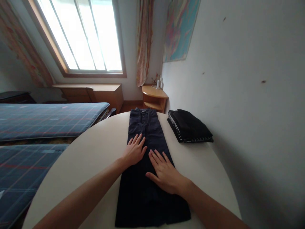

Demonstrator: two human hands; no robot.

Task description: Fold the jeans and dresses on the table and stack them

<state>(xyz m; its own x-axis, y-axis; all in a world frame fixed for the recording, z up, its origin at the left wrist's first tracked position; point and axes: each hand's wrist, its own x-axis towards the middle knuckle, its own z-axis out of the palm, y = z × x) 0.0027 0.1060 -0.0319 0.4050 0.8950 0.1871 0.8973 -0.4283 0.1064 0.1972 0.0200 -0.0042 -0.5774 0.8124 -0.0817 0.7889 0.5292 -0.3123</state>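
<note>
A dark navy garment (147, 200), with a buttoned front and waistband at its far end, lies lengthwise on the white round table (95, 159). It looks like a pair of trousers folded into a long strip. My left hand (135, 149) rests on its left side around the middle, fingers spread and flat. Slightly nearer, my right hand (164, 171) lies palm down on the right side of the cloth, fingers stretched out. Neither hand grips anything. The cloth beneath both palms is hidden.
A folded stack of black clothes (190, 125) with white edge stitching sits at the table's right, close to the wall (250, 127). Plaid mattresses (47, 119) lie to the left. Beyond the table are a wooden desk (105, 92) and a corner shelf (154, 92).
</note>
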